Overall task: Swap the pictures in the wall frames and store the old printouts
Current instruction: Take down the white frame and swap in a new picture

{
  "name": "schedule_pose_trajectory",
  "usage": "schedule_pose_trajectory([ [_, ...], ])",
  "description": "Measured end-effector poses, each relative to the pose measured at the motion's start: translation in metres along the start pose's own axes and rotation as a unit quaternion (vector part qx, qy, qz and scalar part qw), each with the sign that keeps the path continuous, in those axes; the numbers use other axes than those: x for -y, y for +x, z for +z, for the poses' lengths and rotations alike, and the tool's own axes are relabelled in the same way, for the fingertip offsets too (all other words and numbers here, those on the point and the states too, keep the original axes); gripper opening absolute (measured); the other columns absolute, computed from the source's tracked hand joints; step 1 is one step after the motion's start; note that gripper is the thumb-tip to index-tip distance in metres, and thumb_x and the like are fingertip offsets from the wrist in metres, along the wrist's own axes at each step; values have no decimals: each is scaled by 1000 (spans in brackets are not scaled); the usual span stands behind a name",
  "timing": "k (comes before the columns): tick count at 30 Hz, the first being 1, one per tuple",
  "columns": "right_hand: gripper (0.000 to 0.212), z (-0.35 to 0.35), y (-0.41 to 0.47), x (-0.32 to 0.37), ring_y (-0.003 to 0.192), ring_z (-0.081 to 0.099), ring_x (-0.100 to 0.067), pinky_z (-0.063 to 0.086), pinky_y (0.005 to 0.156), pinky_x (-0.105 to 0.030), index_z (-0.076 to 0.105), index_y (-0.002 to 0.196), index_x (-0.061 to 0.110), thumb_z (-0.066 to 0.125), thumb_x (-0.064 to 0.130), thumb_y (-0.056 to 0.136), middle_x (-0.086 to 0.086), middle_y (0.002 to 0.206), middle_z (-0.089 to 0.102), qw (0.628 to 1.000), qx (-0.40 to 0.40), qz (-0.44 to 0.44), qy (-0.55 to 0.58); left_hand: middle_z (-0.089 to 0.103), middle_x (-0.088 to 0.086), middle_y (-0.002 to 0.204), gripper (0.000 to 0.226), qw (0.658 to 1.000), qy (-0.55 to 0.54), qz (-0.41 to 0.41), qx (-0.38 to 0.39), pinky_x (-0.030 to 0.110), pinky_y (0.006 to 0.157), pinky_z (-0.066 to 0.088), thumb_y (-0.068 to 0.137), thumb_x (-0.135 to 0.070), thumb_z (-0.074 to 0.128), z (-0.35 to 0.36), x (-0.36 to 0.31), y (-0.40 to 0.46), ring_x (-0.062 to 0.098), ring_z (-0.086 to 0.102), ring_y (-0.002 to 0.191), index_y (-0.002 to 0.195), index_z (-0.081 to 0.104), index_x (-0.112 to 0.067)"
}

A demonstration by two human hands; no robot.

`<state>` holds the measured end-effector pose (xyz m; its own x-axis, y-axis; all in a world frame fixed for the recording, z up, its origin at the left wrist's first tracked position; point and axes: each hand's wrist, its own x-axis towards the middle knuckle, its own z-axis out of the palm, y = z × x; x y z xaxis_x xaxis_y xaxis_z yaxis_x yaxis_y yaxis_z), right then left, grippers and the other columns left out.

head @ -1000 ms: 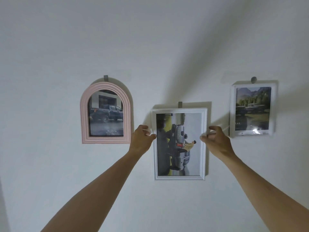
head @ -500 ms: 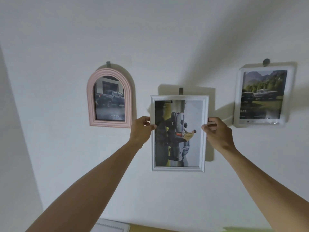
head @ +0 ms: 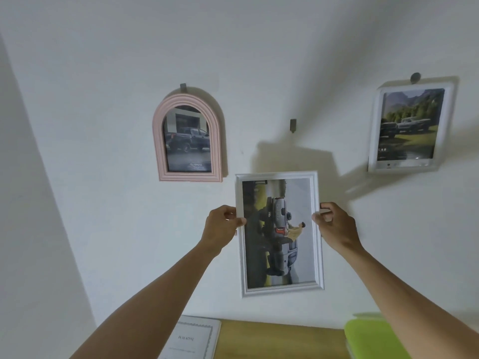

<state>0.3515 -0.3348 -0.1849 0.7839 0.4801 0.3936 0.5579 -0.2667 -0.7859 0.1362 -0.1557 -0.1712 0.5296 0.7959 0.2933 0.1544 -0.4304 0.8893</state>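
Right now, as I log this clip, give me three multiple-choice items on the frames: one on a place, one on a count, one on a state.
1. Where is the white rectangular frame?
A. hanging on its hook
B. held below the bare hook
C. lying on the wooden surface

2. How many frames hang on the wall?
A. one
B. two
C. three

3. How do the hands hold the white frame?
A. one hand only
B. palms flat under it
C. one hand pinching each side edge

Answers:
1 B: the middle hook is bare and the frame sits lower, in the hands.
2 B: only the pink arched frame and the right white frame hang.
3 C: the left hand and the right hand each grip a side.
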Motion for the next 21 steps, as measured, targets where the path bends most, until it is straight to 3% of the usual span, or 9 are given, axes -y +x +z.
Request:
schedule_pose_trajectory([
  [7,30,42,-62,-28,100,66,-23,49,83,-31,57,122,16,61,30,95,-4,112,71,997,46,44,-47,67,1,88,29,998,27,-43,41,29,80,59,79,-22,80,-20,48,-48,16,67,82,102,65,-13],
  [13,53,74,-118,-35,113,61,-23,49,91,-39,48,136,13,58,44,94,-1,138,54,979,120,99,-134,65,-7,87,26,993,100,-38,45,22,82,50,81,-28,77,-27,78,-100,11,63,83,102,66,-16],
  [17,36,93,-154,3,103,63,-17,50,87,-32,56,126,23,57,41,95,4,111,66,985,153,71,-33,66,-8,88,25,988,151,-19,39,19,80,49,83,-29,74,-27,93,-128,10,63,83,103,68,-16],
  [21,37,108,-175,52,93,68,-14,55,85,-32,63,110,26,57,56,90,9,105,68,985,151,69,39,65,-17,80,14,989,144,-20,23,29,78,56,80,-25,71,-22,98,-148,6,63,78,94,68,-25],
])
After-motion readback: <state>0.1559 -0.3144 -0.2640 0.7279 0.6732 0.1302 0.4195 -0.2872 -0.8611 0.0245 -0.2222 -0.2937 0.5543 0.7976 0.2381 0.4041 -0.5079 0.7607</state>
